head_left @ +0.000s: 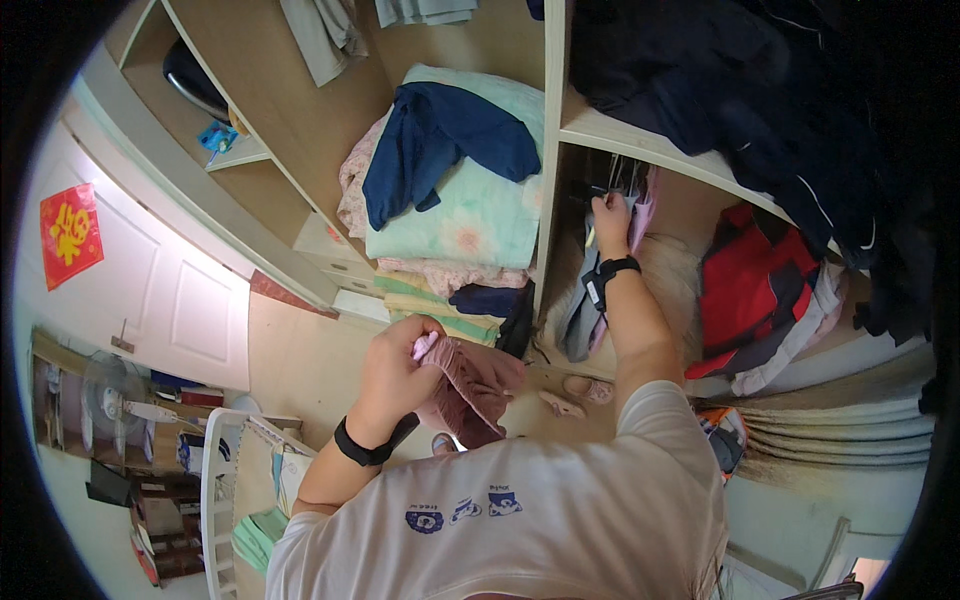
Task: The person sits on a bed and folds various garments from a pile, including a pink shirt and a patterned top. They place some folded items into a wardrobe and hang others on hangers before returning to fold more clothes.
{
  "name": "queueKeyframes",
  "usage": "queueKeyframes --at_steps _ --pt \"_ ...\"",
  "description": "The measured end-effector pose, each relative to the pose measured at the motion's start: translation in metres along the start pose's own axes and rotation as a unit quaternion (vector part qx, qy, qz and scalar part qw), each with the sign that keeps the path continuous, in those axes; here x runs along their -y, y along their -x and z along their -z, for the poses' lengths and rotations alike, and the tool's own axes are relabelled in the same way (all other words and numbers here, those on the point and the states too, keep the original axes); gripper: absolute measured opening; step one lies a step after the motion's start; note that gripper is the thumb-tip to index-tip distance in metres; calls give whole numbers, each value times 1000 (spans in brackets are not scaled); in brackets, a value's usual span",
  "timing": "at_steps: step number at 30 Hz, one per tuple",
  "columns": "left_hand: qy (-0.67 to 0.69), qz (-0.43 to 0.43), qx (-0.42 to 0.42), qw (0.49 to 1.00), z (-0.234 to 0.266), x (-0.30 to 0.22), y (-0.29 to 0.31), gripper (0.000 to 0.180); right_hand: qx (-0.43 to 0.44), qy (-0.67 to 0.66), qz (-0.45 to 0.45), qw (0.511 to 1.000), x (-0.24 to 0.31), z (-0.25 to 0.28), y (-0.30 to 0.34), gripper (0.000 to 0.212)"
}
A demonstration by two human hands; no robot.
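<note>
A dusty pink garment [475, 385] hangs from my left hand [398, 365], whose fingers are closed on its upper edge in front of my chest. A small lilac piece [425, 346] pokes out between thumb and fingers; its kind is unclear. My right arm reaches into the lower right wardrobe compartment. There my right hand [612, 222] is closed at the top of several hanging clothes, beside dark hangers [590, 190]. What it grips is too small to make out. Grey-blue clothing [578, 325] and pink clothing [645, 215] hang next to it.
Folded bedding [450, 215] with a navy garment [430, 140] on top fills the middle compartment. A red and black jacket [755, 285] hangs farther right. Dark clothes [720, 90] lie on the shelf above. Pink slippers [575, 395] lie on the floor. A white fan [115, 405] stands left.
</note>
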State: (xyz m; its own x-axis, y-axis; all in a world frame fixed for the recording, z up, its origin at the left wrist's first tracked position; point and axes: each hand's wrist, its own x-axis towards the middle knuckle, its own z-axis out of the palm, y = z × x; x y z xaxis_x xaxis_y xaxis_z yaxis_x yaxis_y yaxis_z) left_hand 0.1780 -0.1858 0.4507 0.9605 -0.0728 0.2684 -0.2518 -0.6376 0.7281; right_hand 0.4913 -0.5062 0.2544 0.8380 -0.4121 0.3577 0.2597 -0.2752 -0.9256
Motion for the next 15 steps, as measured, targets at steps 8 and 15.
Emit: queueKeyframes --at_steps 8,15 --pt "-65 35 -7 997 -4 -3 -7 26 24 -14 -37 999 11 39 121 16" --pt "-159 15 -23 987 -9 7 -31 40 271 -4 -165 948 16 97 252 10"
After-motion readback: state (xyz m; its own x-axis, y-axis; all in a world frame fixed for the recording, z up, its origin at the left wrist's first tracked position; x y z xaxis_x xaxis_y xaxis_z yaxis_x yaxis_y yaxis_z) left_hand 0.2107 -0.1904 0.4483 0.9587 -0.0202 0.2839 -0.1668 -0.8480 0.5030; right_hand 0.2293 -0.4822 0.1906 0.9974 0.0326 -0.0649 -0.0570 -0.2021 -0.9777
